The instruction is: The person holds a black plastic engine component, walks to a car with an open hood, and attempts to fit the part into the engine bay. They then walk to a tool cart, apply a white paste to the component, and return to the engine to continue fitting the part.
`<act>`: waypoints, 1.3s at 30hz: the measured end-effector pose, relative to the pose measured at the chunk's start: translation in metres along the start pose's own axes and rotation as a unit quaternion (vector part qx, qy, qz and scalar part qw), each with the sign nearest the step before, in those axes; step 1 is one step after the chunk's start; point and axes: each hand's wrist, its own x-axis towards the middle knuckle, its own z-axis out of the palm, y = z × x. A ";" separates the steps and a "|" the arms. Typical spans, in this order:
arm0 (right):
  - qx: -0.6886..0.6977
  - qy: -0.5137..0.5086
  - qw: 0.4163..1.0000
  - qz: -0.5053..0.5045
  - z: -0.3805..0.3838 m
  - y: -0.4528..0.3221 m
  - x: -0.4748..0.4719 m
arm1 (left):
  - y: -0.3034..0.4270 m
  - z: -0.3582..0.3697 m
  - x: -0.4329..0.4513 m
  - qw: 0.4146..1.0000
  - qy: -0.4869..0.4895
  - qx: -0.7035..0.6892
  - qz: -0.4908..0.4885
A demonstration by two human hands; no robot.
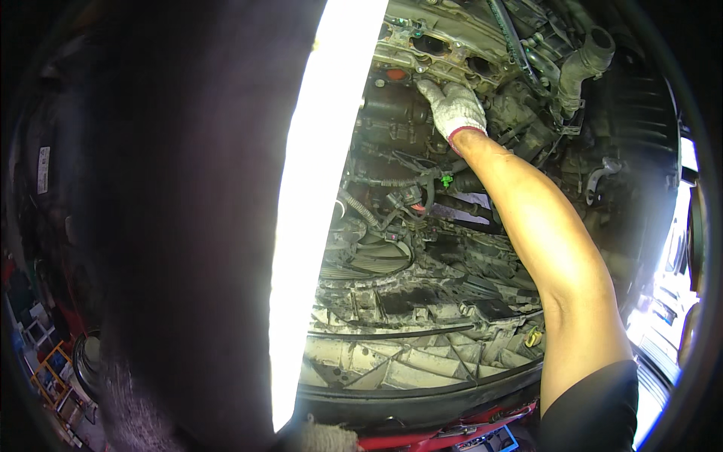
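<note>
My right hand [454, 107], in a white knitted glove with a red cuff, reaches down into a car's engine bay. It is at the lower edge of the metal cylinder head [446, 56], beside a dark cylindrical part [395, 107]. Its thumb is apart from the other fingers, whose tips are partly hidden, so I cannot tell whether they hold anything. At the bottom edge shows a small piece of knitted glove, apparently my left hand [327, 438]; its fingers are out of sight. Oval ports [430, 44] are exposed in the head. A glaring white light bar [316, 214] crosses the view.
Wiring connectors [404, 196] and a corrugated conduit [361, 209] lie below my right hand. A rubber hose [584, 65] stands at upper right. The ribbed plastic front panel [395, 361] spans the near side. A large dark surface [186, 226] fills the left, hiding what is behind it.
</note>
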 end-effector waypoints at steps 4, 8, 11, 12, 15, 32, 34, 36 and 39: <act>-0.012 -0.008 1.000 -0.022 0.001 0.000 0.002 | -0.001 0.005 0.014 1.000 -0.001 0.002 0.008; 0.027 0.000 0.999 -0.032 0.013 0.022 0.002 | -0.004 0.015 0.028 1.000 -0.016 0.000 0.010; 0.055 0.009 0.996 -0.072 0.021 0.046 0.013 | 0.002 0.018 0.034 0.999 -0.027 0.001 0.020; 0.077 -0.035 0.995 -0.048 0.015 0.026 0.009 | -0.001 0.016 0.032 1.000 -0.016 0.004 0.013; 0.413 -0.107 0.878 0.214 0.015 0.026 -0.003 | -0.003 0.017 0.034 1.000 -0.018 0.001 0.014; 0.360 -0.051 0.920 0.146 0.007 -0.005 -0.012 | -0.002 0.026 0.042 0.999 -0.032 -0.013 0.005; 0.426 -0.070 0.881 0.192 -0.001 -0.003 -0.016 | -0.001 0.027 0.042 0.999 -0.036 -0.016 0.007; 0.460 -0.046 0.863 0.204 0.020 0.036 0.000 | 0.002 0.028 0.042 0.998 -0.049 -0.021 0.013; 0.500 -0.073 0.823 0.261 0.026 0.030 0.005 | 0.001 0.025 0.044 0.999 -0.044 -0.018 0.011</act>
